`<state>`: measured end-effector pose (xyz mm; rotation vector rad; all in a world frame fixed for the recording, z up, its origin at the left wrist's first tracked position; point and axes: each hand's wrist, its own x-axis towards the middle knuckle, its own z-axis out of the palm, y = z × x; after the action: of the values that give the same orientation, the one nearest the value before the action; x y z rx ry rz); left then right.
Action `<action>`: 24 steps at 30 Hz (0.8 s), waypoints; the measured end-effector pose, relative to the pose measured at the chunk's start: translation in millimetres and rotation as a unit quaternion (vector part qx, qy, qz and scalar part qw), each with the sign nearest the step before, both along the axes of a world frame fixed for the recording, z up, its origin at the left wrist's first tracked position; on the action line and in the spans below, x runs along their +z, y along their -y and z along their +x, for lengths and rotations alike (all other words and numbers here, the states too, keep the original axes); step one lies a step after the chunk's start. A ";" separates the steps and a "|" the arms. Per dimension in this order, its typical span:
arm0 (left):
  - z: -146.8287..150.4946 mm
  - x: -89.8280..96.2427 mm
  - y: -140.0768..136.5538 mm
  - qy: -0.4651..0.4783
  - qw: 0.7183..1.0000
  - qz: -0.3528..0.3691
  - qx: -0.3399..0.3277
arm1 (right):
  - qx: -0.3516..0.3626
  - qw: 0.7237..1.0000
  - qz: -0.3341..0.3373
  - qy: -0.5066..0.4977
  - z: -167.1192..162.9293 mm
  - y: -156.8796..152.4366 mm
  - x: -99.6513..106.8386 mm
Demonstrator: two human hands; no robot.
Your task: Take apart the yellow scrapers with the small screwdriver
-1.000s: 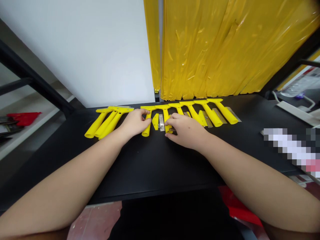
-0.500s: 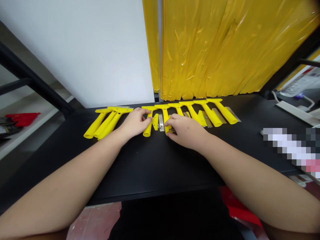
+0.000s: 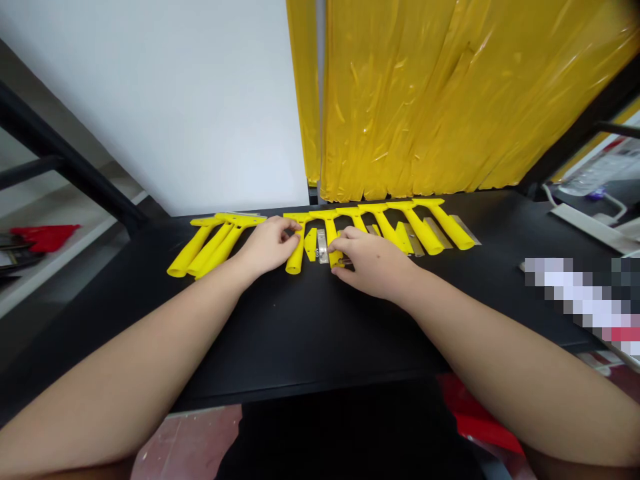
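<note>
A row of yellow plastic scraper handles lies on the black tabletop. My left hand [image 3: 273, 245] is at the left side of one yellow scraper handle [image 3: 294, 261], its thumb and index finger apart and touching or nearly touching it. My right hand [image 3: 367, 260] curls over a neighbouring yellow scraper handle [image 3: 333, 233], fingertips and thumb closed on its lower part. Between those two handles lie a small yellow plate [image 3: 311, 245] and a shiny metal blade piece [image 3: 323, 247] with small screws. The undersides of both hands are hidden.
Several more yellow handles [image 3: 423, 230] with flat metal blades [image 3: 439, 233] lie to the right, and a cluster of handles [image 3: 190, 253] sits at the left. Behind the black table [image 3: 280, 333] stand a white panel [image 3: 200, 100] and yellow plastic-wrapped material [image 3: 425, 100].
My right fingertips have shifted very slightly over the scraper handle. Otherwise the hands and the pieces stay where they were.
</note>
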<state>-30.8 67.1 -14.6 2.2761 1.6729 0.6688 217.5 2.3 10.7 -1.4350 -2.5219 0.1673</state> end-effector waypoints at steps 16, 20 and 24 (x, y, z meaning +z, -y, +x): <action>3.4 -7.9 0.8 0.046 0.997 0.034 -0.049 | 0.000 1.000 -0.016 0.003 0.3 -2.1 -3.3; 5.9 -9.2 2.6 0.051 0.996 0.047 -0.063 | -0.001 1.000 -0.015 0.003 0.3 -1.9 -3.7; 7.6 -9.6 2.2 0.040 0.996 0.050 -0.054 | 0.000 1.000 -0.016 0.006 0.1 -1.3 -2.7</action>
<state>-23.2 64.9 -24.2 2.3553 1.5007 0.8246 217.6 3.6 7.9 -1.4524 -2.5404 0.2001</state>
